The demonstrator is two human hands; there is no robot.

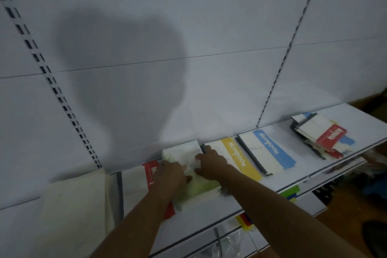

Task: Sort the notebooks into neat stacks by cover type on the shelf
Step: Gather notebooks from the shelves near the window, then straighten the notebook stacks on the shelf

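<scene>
Left hand (170, 174) laid on the near-left part of a green-striped notebook (196, 182), fingers bent over the cover; whether pressing or gripping an edge, cannot tell (motion blur). Right hand (209, 161) on the far-right part of the same notebook, fingers curled at its edge, just beside the black spine of the neighbouring book. Both forearms reaching in from the lower edge of the view.

Green-striped notebook lying flat on the white shelf (209, 209), between both hands, partly covering a red-striped notebook (150, 174) to its left, of which only a white "M" reads. Immediately right, touching or nearly so, a yellow-striped notebook (240, 159) with white lettering along the stripe, apparently "Notebook" seen sideways. Next right, a blue-striped notebook (270, 151) with the same word on its stripe and a black spine on its left edge. So four single notebooks in a row: red, green, yellow, blue.

Well apart at the far right of the shelf, one untidy pile of notebooks (320, 134) (count unclear), a red-striped cover on top, lettering too blurred to read.

Left of the row, a cream cloth (77, 205) draped over the shelf end. Behind, a white back panel (188, 27) with slotted uprights and a large shadow.
</scene>
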